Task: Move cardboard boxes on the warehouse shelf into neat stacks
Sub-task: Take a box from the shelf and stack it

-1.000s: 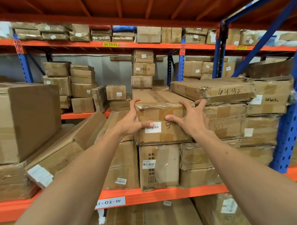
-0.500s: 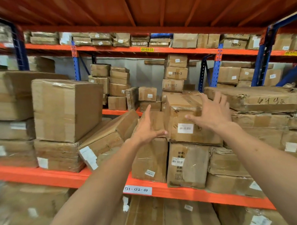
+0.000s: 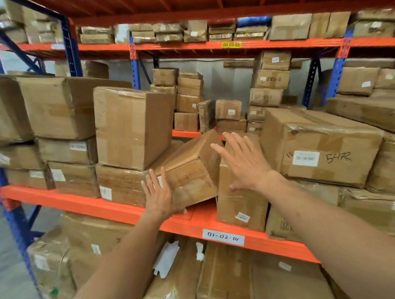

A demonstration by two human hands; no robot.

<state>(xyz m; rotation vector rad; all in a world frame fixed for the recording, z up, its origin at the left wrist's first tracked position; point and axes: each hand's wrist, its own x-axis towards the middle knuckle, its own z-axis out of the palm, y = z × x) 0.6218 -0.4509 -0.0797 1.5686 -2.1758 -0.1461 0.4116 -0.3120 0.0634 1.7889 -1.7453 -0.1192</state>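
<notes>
A long cardboard box (image 3: 188, 169) lies tilted on the orange shelf (image 3: 118, 210), its near end low and its far end propped up. My left hand (image 3: 159, 195) rests flat against its near face, fingers spread. My right hand (image 3: 244, 162) is open over the top of an upright narrow box (image 3: 241, 206) just to the right, palm on its upper front. The box marked 5472 (image 3: 326, 149) sits on a stack at the right, with no hand on it.
A tall box (image 3: 131, 127) stands on a flat box (image 3: 121, 185) left of the tilted one. More stacks (image 3: 64, 140) fill the shelf's left end. Small boxes (image 3: 188, 100) line the rear shelf. A blue upright (image 3: 13, 214) stands at far left. Wrapped boxes (image 3: 230, 275) sit below.
Both hands have left the box marked 5472 and moved left and down. The left hand now touches the tilted box and the right hand the upright box. My view has swung left.
</notes>
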